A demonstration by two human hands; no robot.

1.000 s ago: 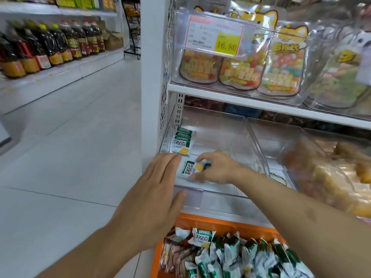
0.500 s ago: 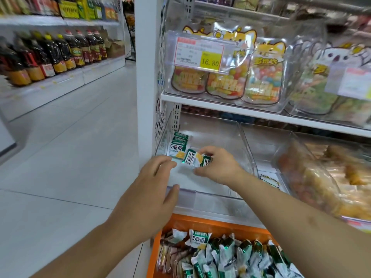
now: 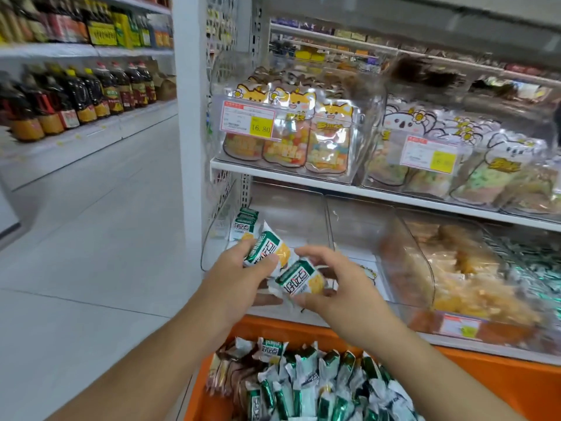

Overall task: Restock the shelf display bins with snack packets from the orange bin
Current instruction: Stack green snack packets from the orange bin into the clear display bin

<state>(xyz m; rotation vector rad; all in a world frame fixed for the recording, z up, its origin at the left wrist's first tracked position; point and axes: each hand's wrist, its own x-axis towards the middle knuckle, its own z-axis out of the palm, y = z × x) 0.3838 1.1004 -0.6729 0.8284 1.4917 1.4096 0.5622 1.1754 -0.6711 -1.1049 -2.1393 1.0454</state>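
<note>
Green-white snack packets (image 3: 299, 279) — pinched between both hands' fingers (image 3: 312, 253), above orange bin (image 3: 485, 378)

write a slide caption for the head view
Hands, left and right, each hold a snack packet before a clear shelf bin, above the orange bin.

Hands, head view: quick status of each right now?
Left hand: grips a green-and-white snack packet.
Right hand: pinches a second snack packet, in front of the clear bin.
</note>
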